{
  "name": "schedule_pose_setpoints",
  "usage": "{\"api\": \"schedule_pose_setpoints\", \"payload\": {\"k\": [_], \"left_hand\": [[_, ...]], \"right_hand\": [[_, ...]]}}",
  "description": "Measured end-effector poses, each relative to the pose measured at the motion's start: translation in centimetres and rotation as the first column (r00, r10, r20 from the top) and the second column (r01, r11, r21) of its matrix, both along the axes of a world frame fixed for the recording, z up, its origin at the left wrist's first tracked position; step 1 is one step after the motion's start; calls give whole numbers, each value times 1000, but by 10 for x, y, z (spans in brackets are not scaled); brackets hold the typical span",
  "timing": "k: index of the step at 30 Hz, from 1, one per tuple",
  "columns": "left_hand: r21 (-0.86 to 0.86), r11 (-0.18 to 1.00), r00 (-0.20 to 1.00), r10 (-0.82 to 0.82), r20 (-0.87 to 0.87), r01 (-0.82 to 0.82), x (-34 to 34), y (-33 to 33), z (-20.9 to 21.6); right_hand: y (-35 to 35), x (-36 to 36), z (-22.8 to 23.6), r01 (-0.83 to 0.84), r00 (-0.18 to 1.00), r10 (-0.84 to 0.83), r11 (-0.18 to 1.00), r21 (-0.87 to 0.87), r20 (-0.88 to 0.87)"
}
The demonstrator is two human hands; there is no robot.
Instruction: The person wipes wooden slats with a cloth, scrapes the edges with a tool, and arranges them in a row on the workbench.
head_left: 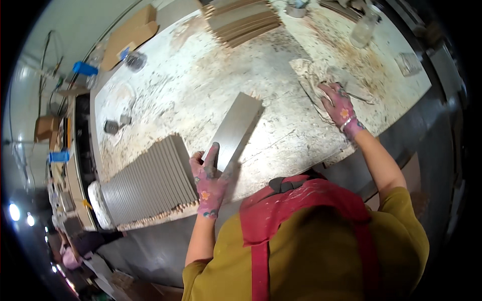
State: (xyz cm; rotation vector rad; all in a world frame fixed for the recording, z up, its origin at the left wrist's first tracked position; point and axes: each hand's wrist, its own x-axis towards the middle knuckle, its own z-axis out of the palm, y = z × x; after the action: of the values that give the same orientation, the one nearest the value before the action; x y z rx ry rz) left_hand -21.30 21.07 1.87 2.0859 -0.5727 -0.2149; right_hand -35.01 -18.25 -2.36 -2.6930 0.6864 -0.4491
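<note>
My left hand (210, 186), in a pink patterned glove, grips the near end of a flat grey board (237, 123). Small wooden pegs stick out at the board's far end. The board lies slantwise over the worktable (201, 85). Off to the right, my right hand (340, 103), in a matching glove, has its fingers closed on a crumpled, stained white cloth (307, 75). Beside my left hand stands a tight row of similar grey boards (148, 183), with peg ends along its near edge.
At the far edge lies a stack of brownish boards (243, 22). A small tub (296, 9), a clear bottle (364, 32) and a jar (409, 64) stand at the right. Cardboard (128, 37), a clear container (135, 61) and a dark cup (111, 127) are leftward. Another person (70, 256) is at far left.
</note>
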Motion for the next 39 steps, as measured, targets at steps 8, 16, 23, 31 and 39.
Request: {"api": "schedule_pose_setpoints", "payload": {"k": [8, 16, 23, 31, 39], "left_hand": [[571, 817, 920, -162, 357, -77, -25, -10, 13], [537, 842, 925, -163, 342, -50, -5, -63, -22], [620, 784, 993, -41, 111, -37, 7, -24, 24], [809, 560, 911, -218, 351, -178, 38, 34, 39], [574, 802, 869, -393, 301, 164, 154, -61, 92]], "right_hand": [[13, 6, -1, 10, 997, -5, 998, -60, 76], [6, 0, -20, -21, 998, 26, 997, -78, 66], [0, 0, -13, -42, 999, 42, 999, -12, 30], [2, -7, -15, -65, 992, 74, 993, -98, 99], [7, -8, -11, -4, 997, 9, 998, -66, 76]]}}
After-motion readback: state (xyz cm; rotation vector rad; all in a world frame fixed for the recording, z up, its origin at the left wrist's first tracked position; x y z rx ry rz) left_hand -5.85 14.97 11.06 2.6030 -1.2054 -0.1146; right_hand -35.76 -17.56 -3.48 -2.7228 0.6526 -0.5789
